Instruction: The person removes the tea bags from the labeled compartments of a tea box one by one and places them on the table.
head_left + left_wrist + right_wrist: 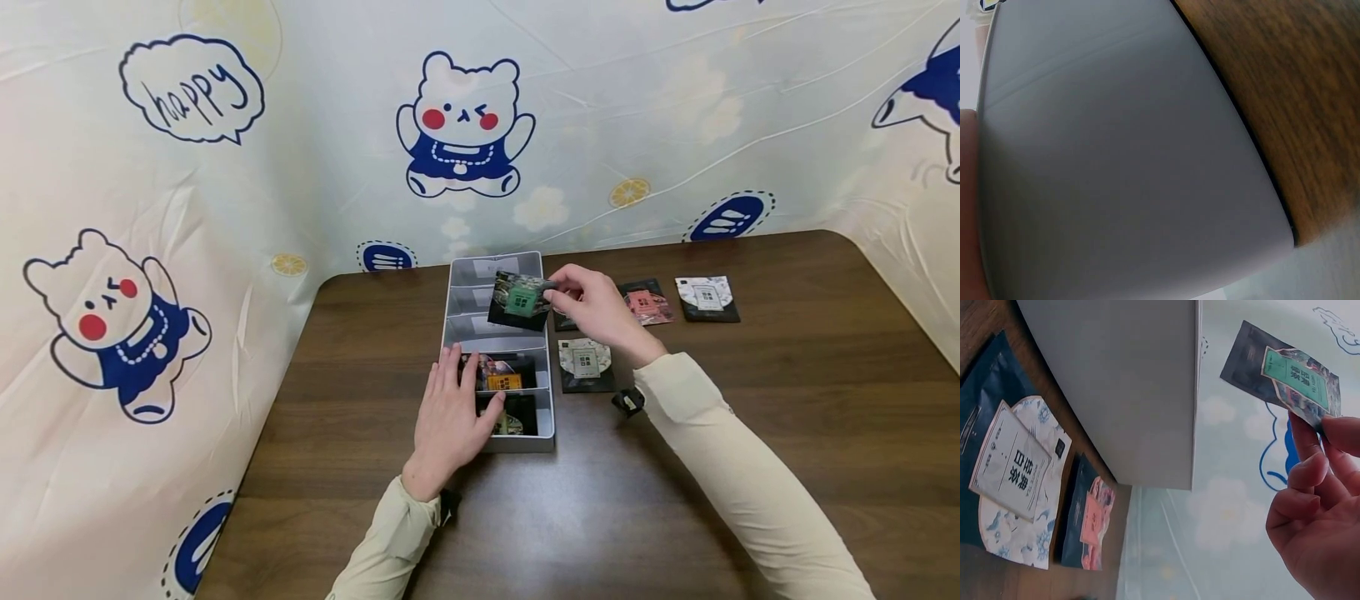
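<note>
My right hand [600, 308] pinches a dark tea sachet with a green label [520, 302] by its edge, between thumb and fingers. It is held over the far part of a grey divided box [492, 327], and the right wrist view shows the sachet raised above the box's rim. With fingers extended, my left hand [453, 417] rests on the box's left side and reaches across the near compartments. An orange-labelled sachet [505, 381] lies in the second compartment from the front. Another dark sachet [522, 412] fills the nearest one, partly covered by my left thumb.
Right of the box on the wooden table [810, 392] lie a white-and-black sachet [585, 364], a pink-labelled sachet [647, 302] and another white-and-black sachet [707, 298]. One more dark sachet is partly hidden by my right hand. A printed cloth [600, 125] hangs behind the table.
</note>
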`<state>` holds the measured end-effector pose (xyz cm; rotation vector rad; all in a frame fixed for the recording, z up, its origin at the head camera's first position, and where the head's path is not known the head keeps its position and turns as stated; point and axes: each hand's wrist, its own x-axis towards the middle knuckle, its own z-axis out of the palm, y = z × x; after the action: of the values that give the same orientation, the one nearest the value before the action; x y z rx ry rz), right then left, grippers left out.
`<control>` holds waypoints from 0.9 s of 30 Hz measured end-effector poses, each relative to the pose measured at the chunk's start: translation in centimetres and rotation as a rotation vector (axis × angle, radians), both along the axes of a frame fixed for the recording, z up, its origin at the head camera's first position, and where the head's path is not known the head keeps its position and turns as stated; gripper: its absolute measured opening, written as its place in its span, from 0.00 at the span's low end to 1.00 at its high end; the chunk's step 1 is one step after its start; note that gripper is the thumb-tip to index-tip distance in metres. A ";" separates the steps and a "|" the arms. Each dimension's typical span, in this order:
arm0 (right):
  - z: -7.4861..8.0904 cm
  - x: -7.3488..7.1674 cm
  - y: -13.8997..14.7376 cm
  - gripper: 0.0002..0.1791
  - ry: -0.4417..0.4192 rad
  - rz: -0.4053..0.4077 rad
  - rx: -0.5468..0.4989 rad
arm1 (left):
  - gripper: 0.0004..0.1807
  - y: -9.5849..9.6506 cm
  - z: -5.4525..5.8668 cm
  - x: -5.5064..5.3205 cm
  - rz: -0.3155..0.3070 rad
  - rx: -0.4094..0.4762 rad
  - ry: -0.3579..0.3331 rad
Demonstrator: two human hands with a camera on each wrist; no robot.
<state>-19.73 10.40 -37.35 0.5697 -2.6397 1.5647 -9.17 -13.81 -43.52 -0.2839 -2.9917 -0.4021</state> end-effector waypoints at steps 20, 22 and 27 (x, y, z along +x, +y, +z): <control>-1.2 -0.3 4.0 0.14 -0.038 -0.082 -0.023 | 0.38 0.0 0.0 0.0 -0.003 0.011 -0.010; -1.4 -0.3 4.5 0.14 -0.041 -0.098 0.000 | 0.38 0.0 0.0 0.0 -0.002 0.013 -0.013; -2.1 -0.1 5.7 0.14 -0.058 -0.115 0.035 | 0.38 0.0 0.1 0.0 -0.003 0.012 -0.011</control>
<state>-19.87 16.09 -39.43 0.3721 -2.6929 1.5281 -9.20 -13.76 -43.46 -0.2854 -2.9991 -0.4231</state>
